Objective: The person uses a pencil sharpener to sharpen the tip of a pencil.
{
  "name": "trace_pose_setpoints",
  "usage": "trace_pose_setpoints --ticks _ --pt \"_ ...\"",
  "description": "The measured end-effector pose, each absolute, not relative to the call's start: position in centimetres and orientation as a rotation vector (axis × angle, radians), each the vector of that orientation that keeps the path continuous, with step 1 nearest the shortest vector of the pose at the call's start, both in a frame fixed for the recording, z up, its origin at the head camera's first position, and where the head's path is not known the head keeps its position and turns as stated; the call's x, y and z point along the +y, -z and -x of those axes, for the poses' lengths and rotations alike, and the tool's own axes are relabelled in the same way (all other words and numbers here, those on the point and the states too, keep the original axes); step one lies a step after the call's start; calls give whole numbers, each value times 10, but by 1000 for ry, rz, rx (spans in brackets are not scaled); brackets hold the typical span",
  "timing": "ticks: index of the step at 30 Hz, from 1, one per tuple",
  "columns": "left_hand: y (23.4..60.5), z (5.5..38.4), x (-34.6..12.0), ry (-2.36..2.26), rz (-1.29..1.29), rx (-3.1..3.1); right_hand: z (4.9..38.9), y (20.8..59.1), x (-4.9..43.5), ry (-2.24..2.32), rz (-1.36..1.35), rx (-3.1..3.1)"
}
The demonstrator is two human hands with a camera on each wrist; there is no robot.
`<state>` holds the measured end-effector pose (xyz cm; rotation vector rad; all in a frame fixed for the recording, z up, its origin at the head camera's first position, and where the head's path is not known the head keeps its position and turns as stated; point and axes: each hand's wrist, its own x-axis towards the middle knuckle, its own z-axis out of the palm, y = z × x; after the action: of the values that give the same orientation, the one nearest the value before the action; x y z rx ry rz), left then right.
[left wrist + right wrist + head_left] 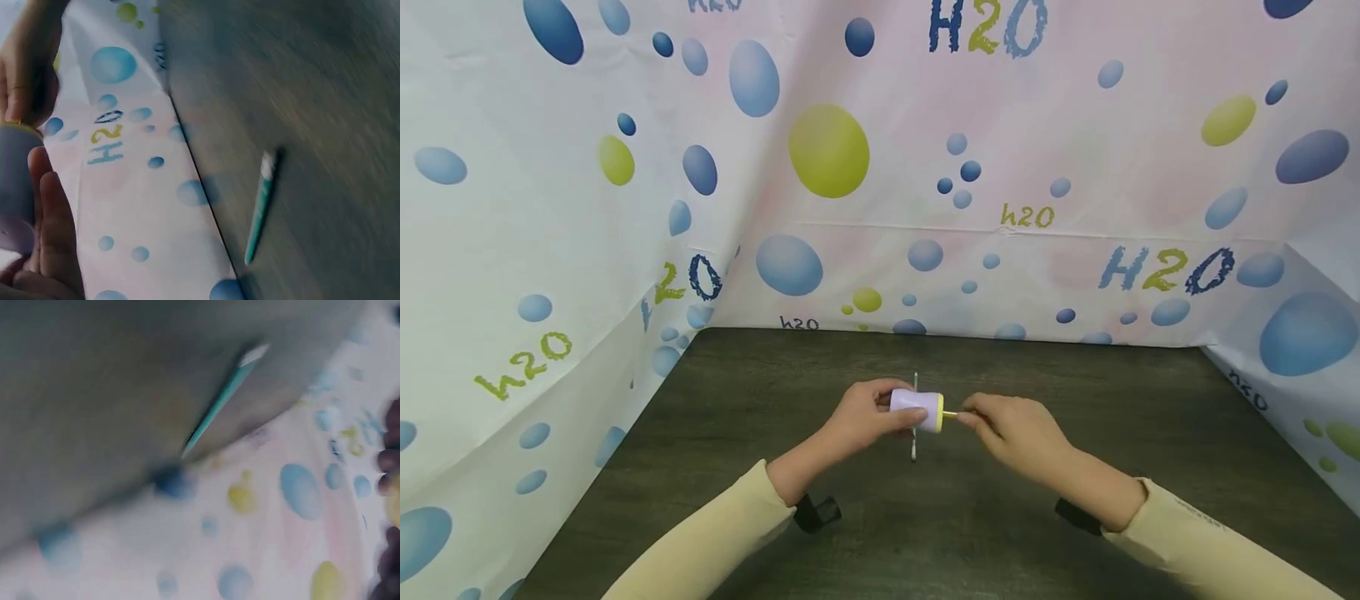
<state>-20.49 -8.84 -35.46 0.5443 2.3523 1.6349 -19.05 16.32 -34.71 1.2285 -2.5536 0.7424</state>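
Note:
My left hand (pixel 859 414) grips a lavender cylinder (pixel 917 410) with a yellow end, held sideways over the table, the thumb across its near side. From that yellow end a thin yellow stick (pixel 951 414) juts out, and my right hand (pixel 1021 429) pinches its outer part; what the stick is cannot be told. In the left wrist view, the cylinder (pixel 15 187) is cut off by the left edge. A slim teal tool (pixel 259 209) with a whitish tip lies on the table, apart from both hands. From the head it runs behind the cylinder, which hides its middle.
The dark wood-grain table (pixel 970 533) spreads under both hands. A white sheet (pixel 910 167) printed with bubbles and "H2O" lettering stands along the back and both sides. Black straps (pixel 816 512) sit at the wrists, by the pale yellow sleeves (pixel 715 533).

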Motion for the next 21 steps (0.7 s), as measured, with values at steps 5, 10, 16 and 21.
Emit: trace_pose_setpoints --ticks 5,10,16,21 --pt "353 203 -88 -1710 -372 2169 196 359 157 -36 -1066 -1766" --pt "349 199 -88 -1659 -507 2232 190 354 157 -334 -1110 -2014" --pt "347 198 -88 -1457 -740 2530 191 335 167 -1646 -1008 -2921" --pt "349 197 -88 -1404 -768 2564 200 333 172 -2239 -884 -3064"
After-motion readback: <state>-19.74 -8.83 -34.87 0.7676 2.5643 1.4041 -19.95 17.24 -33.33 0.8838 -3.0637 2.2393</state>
